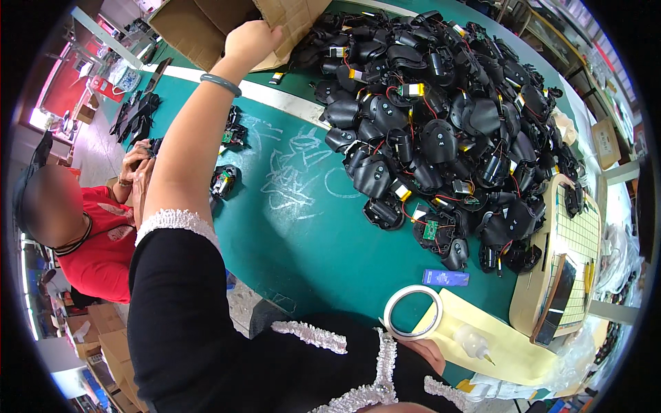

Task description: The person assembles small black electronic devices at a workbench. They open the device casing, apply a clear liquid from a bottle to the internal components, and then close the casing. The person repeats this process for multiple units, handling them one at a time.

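My left arm reaches up and across the table, a grey-green bangle at the wrist. At the far end my left hand [252, 45] is closed on the edge of a cardboard box [189, 31], its fingertips hidden behind the cardboard. To the right of that box lies a large heap of black plastic housings [441, 141], with small silver-and-yellow batteries, red wires and green circuit boards among them. My right hand [429, 355] rests low by the near table edge, beside a white tape roll [391, 311] and yellow paper [451, 310]. Its fingers are mostly hidden.
A bottle with a thin tip [472, 342] lies on the paper, near a small blue box [445, 277]. At right, a phone [555, 300] leans on a beige gridded board [582, 237]. Left, a co-worker in red [100, 258] handles something beside black parts [224, 182].
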